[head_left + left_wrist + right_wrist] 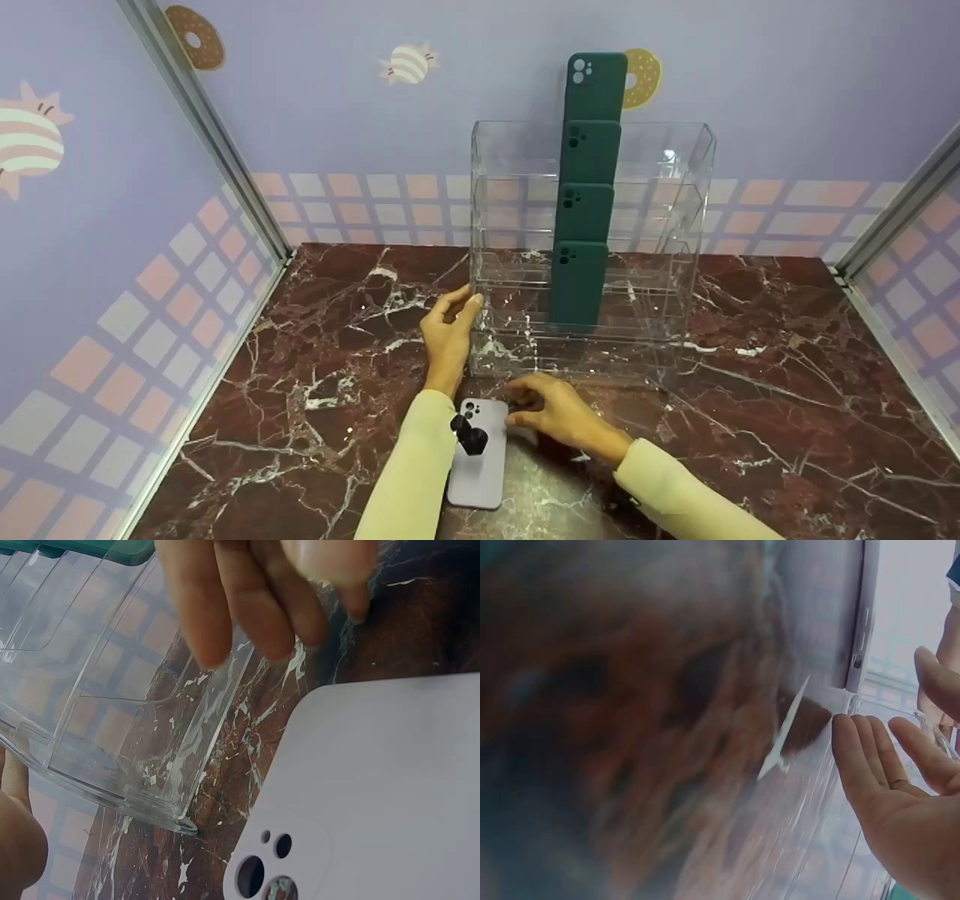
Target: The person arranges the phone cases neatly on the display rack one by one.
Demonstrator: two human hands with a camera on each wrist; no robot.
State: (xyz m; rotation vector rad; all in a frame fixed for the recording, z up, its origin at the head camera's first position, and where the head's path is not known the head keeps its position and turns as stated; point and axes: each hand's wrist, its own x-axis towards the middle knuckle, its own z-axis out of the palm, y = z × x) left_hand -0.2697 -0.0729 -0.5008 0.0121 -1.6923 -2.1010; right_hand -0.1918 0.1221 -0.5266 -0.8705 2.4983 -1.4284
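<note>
A tiered clear acrylic display rack point(517, 330) stands on the marbled surface. Several dark green phone cases point(581, 281) stand upright in it, one above another. My left hand point(448, 337) grips the rack's left side edge with thumb and fingers. Below the rack lies a lavender phone case point(480, 480) with camera holes, partly covered by my left sleeve and a black wrist camera. In the left wrist view the lavender case point(375, 765) fills the lower right. My right hand point(559, 412) is just right of its upper end, fingers loosely bent; the right wrist view shows its palm point(915, 832) bare.
Dark red marbled tabletop point(787, 420) spreads around the rack. Purple patterned walls point(360, 112) close off the back and both sides, with metal corner posts point(217, 135) between them. The rack stands near the back wall.
</note>
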